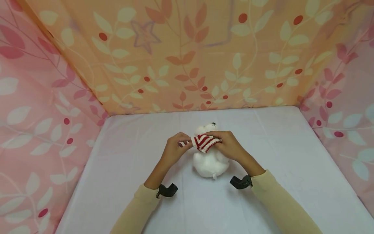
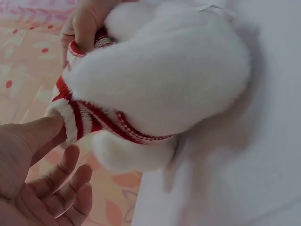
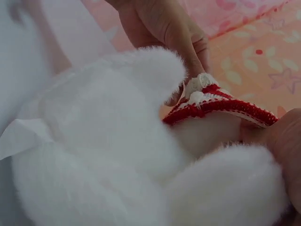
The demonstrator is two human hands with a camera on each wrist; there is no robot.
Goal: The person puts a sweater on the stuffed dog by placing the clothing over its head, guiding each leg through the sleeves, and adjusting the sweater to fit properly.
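Observation:
A white plush bear lies on the white table, its dark nose toward the far side and its rump toward me. Round its upper body is a small red-and-white striped knitted sweater. My left hand pinches the white cuff at the sweater's left with thumb and forefinger; the other fingers hang loosely curled below. On the opposite side my right hand grips the sweater's edge, its thumb tucked at the hem. One white limb sticks out beside the sweater in the right wrist view.
The white-covered table ends at a patterned orange cloth wall behind, with pink cloth walls at the sides. A black wrist camera juts inward from the left sleeve, another black camera from the right.

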